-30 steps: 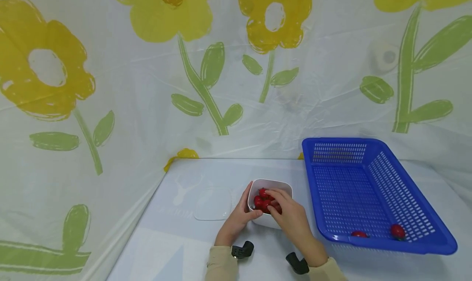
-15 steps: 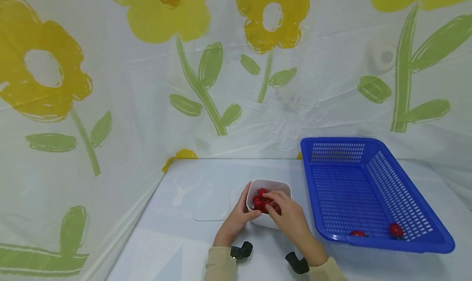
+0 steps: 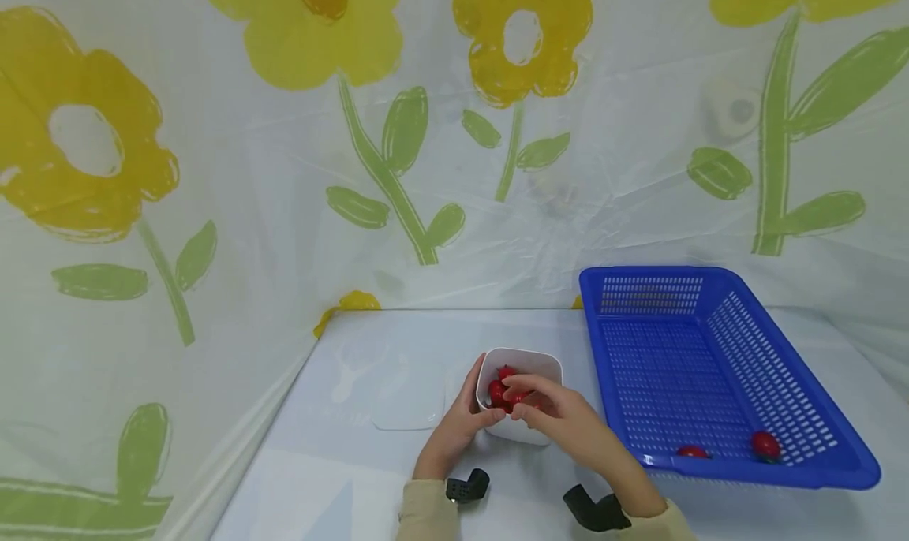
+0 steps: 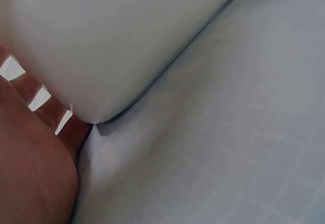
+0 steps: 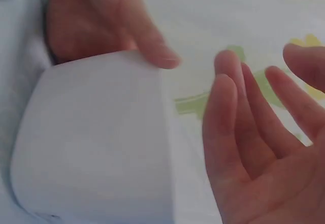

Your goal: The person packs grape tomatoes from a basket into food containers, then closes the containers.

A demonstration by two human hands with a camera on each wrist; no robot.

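A white square container (image 3: 521, 428) stands on the table, with several red cherry tomatoes (image 3: 497, 393) in it. My left hand (image 3: 452, 430) holds it from the left, thumb over the near rim and fingers along the side. The left wrist view shows the container's wall (image 4: 111, 41) against those fingers. Over the container's near right rim is my right hand (image 3: 571, 423). In the right wrist view this hand (image 5: 269, 137) has its fingers apart and relaxed, nothing between them. It partly hides the tomatoes in the head view.
A blue perforated basket (image 3: 795, 367) stands to the right; a red tomato (image 3: 765, 445) and another red one (image 3: 692, 452) lie at its near end. Left of the container lies a clear flat lid (image 3: 406, 403). A flowered sheet (image 3: 284, 233) hangs behind the table.
My right hand has lifted from among the tomatoes and drawn back slightly right, its fingers spreading. The left hand stays on the container.
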